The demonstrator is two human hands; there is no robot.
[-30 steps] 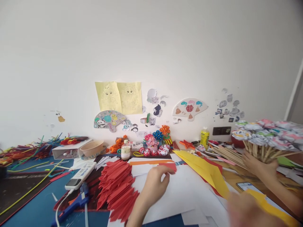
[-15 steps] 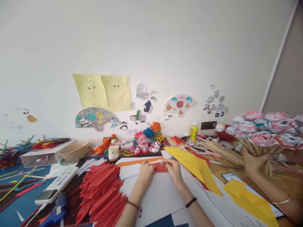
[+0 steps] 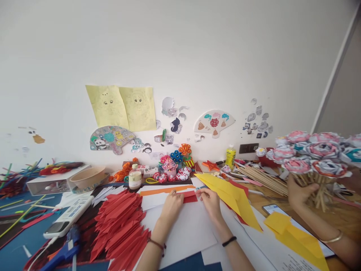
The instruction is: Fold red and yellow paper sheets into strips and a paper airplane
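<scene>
A small piece of red paper [image 3: 190, 197] lies between my hands, over white sheets [image 3: 191, 229]. My left hand [image 3: 172, 205] has its fingers closed on the left end of that red paper. At its right end is my right hand [image 3: 208, 201], fingers bent and pinched together; whether they touch the paper I cannot tell. Left of my forearm lies a big heap of folded red paper strips [image 3: 121, 222]. Yellow paper [image 3: 231, 197] rests just right of my right hand, and an orange strip [image 3: 158, 191] is behind the left one.
At right, another person's hand [image 3: 301, 192] grips a bouquet of paper flowers [image 3: 318, 150]. A phone [image 3: 270, 209] lies partly under yellow paper. On the left are a power strip [image 3: 69, 218], a blue glue gun [image 3: 66, 248] and a bowl [image 3: 87, 178]. A bottle [image 3: 134, 177] stands behind the heap.
My right hand has moved slightly right, away from the red paper, whose right end now shows more. The other person's bouquet has shifted a little left.
</scene>
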